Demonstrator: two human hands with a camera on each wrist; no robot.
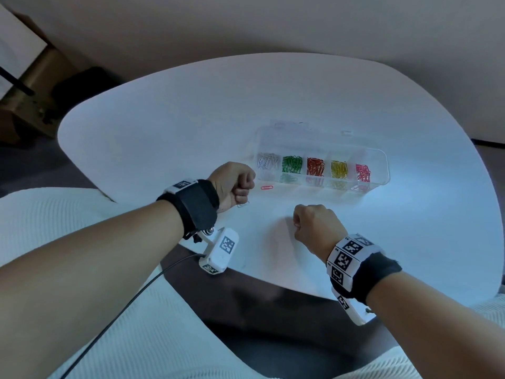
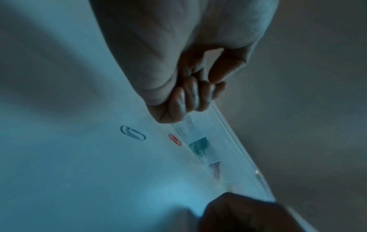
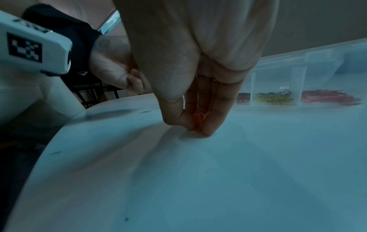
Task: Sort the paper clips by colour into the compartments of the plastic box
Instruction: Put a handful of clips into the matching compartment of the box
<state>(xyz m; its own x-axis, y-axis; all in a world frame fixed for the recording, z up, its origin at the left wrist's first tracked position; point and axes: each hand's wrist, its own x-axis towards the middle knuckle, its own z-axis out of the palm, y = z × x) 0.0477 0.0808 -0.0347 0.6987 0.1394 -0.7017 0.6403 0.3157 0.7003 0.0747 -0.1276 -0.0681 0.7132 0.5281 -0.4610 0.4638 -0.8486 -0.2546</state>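
The clear plastic box lies on the white table; its compartments hold, left to right, white, green, red, yellow and pink clips. My left hand is a curled fist beside the box's left end, with nothing visible in it. Below that fist a pink-red clip and a pale clip lie loose on the table; the left wrist view shows the pink-red clip and the pale clip. My right hand points down at the tabletop in front of the box. Its thumb and fingers pinch an orange-red clip.
The box's clear lid lies folded open behind it. A camera unit with a cable hangs from the left wrist at the table's near edge. A white ribbed cushion and dark floor lie below that edge.
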